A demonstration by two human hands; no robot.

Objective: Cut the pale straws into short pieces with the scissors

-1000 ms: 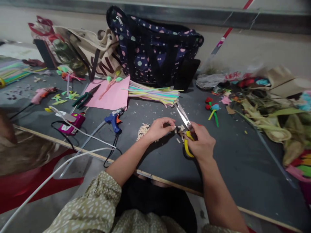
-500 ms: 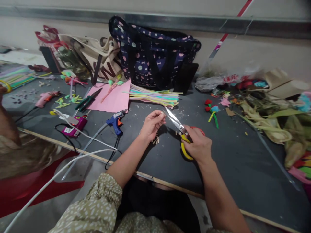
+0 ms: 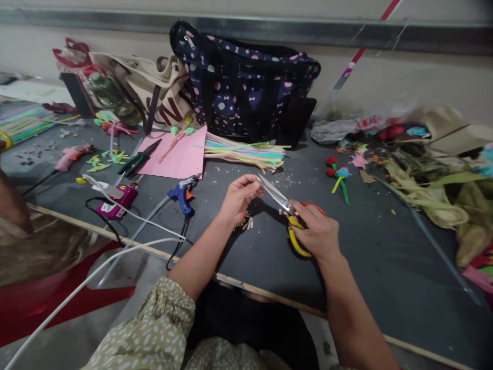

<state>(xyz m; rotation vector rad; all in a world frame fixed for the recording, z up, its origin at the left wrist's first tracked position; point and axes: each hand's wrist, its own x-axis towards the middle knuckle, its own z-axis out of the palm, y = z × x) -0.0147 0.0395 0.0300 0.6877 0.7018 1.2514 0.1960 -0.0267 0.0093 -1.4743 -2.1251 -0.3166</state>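
My right hand (image 3: 316,227) is wrapped round the red and yellow handles of the scissors (image 3: 278,197), whose blades point up and left. The blade tips reach the fingertips of my left hand (image 3: 243,196), which are pinched together; whatever they hold is too small to make out. Small pale cut pieces (image 3: 248,224) lie on the dark table (image 3: 370,257) beside and below my left hand. A blue glue gun (image 3: 182,196) rests to the left of that hand.
Behind are a bundle of fuzzy sticks (image 3: 246,153), pink paper (image 3: 192,156) and a patterned bag (image 3: 246,87). Pliers (image 3: 134,160) and a purple power strip (image 3: 117,201) lie left. A small flower (image 3: 340,177) and dry husks (image 3: 423,200) are right. Another person's arm (image 3: 11,200) shows far left.
The scissor blades have drawn closer together, their tips now right at my left fingertips. Both hands have otherwise hardly moved.
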